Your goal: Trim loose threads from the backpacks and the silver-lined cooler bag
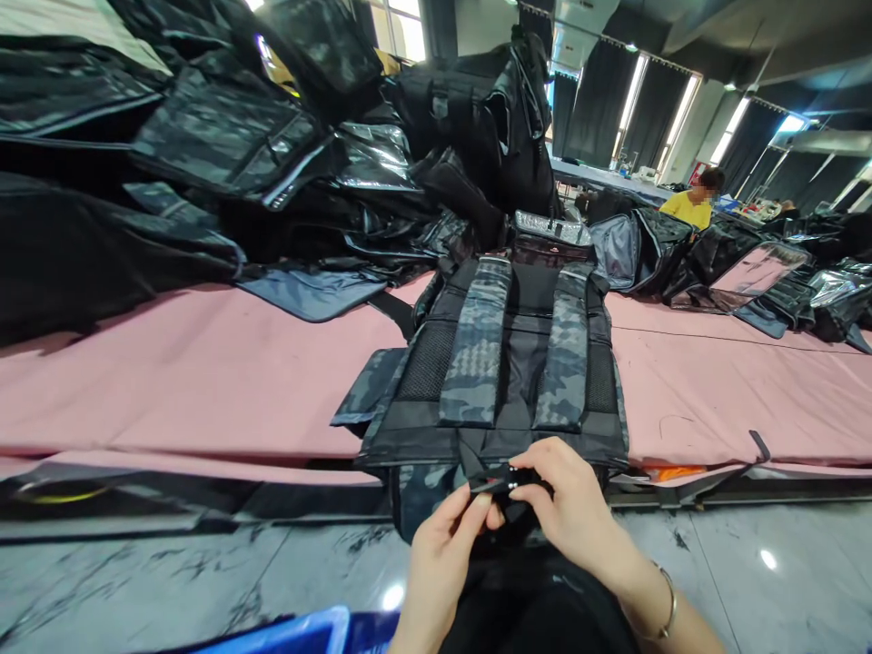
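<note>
A camouflage backpack [477, 363] lies on the pink-covered table with its two padded shoulder straps facing up and its lower end at the table's front edge. Just below that end, my left hand [446, 540] pinches a black webbing strap [480, 486] between thumb and fingers. Close beside it, my right hand [569, 504] grips a small black fitting [505, 478] that looks like a strap buckle. The strap meets this piece between my hands; whether it is threaded through cannot be made out. My fingers partly cover both.
Black and camouflage bags [224, 127] are piled at the back left. More bags [736, 263] lie along the table [736, 372] at right, near a person in a yellow top [687, 209]. A blue crate [292, 631] stands at the lower left on the tiled floor.
</note>
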`<state>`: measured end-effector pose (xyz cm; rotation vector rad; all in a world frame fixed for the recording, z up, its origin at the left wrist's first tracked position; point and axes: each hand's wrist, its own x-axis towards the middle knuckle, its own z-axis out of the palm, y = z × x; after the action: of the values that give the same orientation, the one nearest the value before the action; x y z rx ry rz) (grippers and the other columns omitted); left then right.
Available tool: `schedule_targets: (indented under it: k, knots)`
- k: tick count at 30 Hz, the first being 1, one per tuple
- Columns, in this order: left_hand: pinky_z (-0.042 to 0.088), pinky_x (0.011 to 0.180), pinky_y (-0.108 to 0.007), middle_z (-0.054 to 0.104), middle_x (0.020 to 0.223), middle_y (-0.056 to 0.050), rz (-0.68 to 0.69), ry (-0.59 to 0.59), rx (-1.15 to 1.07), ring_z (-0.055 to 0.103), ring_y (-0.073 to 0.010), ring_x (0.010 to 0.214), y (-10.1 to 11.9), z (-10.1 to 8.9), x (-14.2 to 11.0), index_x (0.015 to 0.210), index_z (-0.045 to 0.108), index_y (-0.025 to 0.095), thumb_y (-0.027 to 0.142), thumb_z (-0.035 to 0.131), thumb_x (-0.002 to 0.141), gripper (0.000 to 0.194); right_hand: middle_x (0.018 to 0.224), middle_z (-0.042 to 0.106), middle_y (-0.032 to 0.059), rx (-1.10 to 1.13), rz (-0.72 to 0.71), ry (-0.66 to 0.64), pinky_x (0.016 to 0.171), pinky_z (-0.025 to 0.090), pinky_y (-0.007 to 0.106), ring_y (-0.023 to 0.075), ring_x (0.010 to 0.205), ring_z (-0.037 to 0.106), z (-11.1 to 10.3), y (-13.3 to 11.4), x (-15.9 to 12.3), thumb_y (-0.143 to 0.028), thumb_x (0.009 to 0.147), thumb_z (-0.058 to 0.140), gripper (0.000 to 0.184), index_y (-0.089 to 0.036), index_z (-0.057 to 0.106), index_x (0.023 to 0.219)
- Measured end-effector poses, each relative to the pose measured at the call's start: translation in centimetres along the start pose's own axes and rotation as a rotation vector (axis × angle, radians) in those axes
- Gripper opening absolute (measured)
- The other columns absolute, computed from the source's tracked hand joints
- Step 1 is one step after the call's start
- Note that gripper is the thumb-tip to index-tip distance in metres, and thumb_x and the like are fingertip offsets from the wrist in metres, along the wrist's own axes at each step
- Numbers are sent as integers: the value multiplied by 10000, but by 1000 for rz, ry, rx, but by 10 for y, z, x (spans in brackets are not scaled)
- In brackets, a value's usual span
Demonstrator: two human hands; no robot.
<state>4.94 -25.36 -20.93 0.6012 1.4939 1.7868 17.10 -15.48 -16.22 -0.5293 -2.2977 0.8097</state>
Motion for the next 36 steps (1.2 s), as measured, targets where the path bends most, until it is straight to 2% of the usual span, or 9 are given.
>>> schedule_targets:
  k: [6,12,17,20,24,27,29,33,36]
  knots:
    - [407,603,-270,558,572,-14,15,5,60,502,-168,609,-1,-4,-3,583,614,179,521,693,694,368,893,611,33,-3,-1,-61,757,483,277,171,841,594,12,4,14,-52,808,587,218,-200,643,959]
    - [417,627,-271,561,588,1,-58,-2,-40,518,-169,632,-5,-7,-3,888,703,156,501,711,690,397,828,607,27,-5,-17,14,729,473,275,169,806,588,7,5,14,-49,825,561,187,-200,653,888]
    - [439,633,-258,570,616,-13,-56,-6,-78,509,-154,642,-14,-7,-3,642,632,159,494,732,679,352,897,608,46,-66,-73,-33,754,481,286,180,848,589,13,2,11,-96,845,562,196,-202,647,986]
    - [456,632,-237,582,654,-7,-70,3,-121,524,-139,658,-15,-5,-5,761,658,152,488,724,698,348,865,608,42,-108,-68,-34,728,481,285,176,817,589,16,2,11,-102,871,523,179,-209,653,933]
    - [504,564,-257,626,781,-4,-118,173,-203,613,-165,656,-9,0,-10,965,595,184,493,789,606,512,901,617,47,-8,-31,48,750,489,281,175,850,598,17,7,9,-91,848,545,180,-207,638,949]
    - [524,495,-290,637,816,16,-81,328,-198,644,-187,586,-5,3,-11,984,529,228,490,832,528,607,946,619,52,57,20,89,768,495,277,174,880,599,17,11,6,-95,827,583,207,-204,628,997]
    - [540,516,-303,659,836,3,-84,362,-190,656,-193,595,-3,1,-10,979,553,219,511,833,513,617,965,618,54,64,44,98,778,496,278,173,889,598,17,12,4,-99,824,592,220,-206,629,1013]
    - [533,700,-264,709,801,-55,-224,269,-246,669,-204,779,2,-8,-9,878,675,143,516,856,462,587,968,622,50,81,84,85,734,497,261,167,871,597,13,10,4,-111,815,611,216,-203,638,1007]
    - [511,724,-248,723,788,-64,-315,152,-332,646,-192,797,8,-13,-6,797,706,138,468,880,448,511,954,629,39,97,120,12,656,489,239,157,811,595,9,7,3,-108,802,619,207,-208,644,981]
